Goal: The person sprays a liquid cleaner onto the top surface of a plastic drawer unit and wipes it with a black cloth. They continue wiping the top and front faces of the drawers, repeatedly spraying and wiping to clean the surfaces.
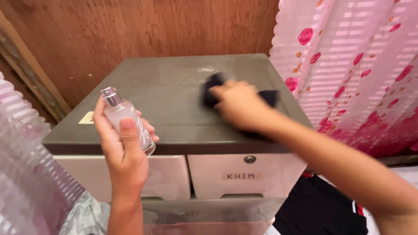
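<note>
My left hand [123, 148] holds a small clear glass spray bottle [129, 120] with a silver nozzle, upright in front of the cabinet's left side. My right hand [237, 104] presses a dark cloth [212, 93] flat on the brown top [170, 100] of a plastic drawer cabinet, right of its middle. The cloth shows at both sides of the hand, which is blurred. A pale dusty smear [207, 69] lies on the top just behind the cloth.
Two cream drawers [244, 176] sit under the top; the right one has a round lock and a label. A wooden wall [143, 30] stands behind. A pink flowered curtain [357, 65] hangs at right; dark clothing [318, 209] lies below it.
</note>
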